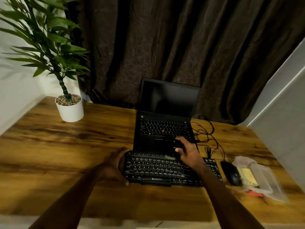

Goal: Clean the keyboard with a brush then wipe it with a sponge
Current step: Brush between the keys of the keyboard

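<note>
The left hand is clamping the left end of the keyboard. Its fingers are curling over the far edge and the thumb is hooking round the near corner, pinning the board flat on the bench.

Over to the right hand, which is working just right of the left one, above the keyboard's far rows. It is gripping the brush, fingers and thumb wrapping round a dark handle that is hard to pick out against the black behind it. The pale bristles are pointing back toward the left hand and are touching the top row of keys, roughly midway between the two hands.

Just beyond the right hand's fingertips, an open laptop is sitting with its screen dark and its front edge butting up against the keyboard. Further right of that hand, thin black cables are looping across the bench.

Right of the right wrist, a black mouse is lying just off the keyboard's end. Touching the mouse on its outer side, a clear pack is showing something yellow inside, but it is too blurred to tell what.

Well beyond the left hand, toward the far left corner, a plant is standing in a white pot. A dark curtain is hanging behind the bench.
</note>
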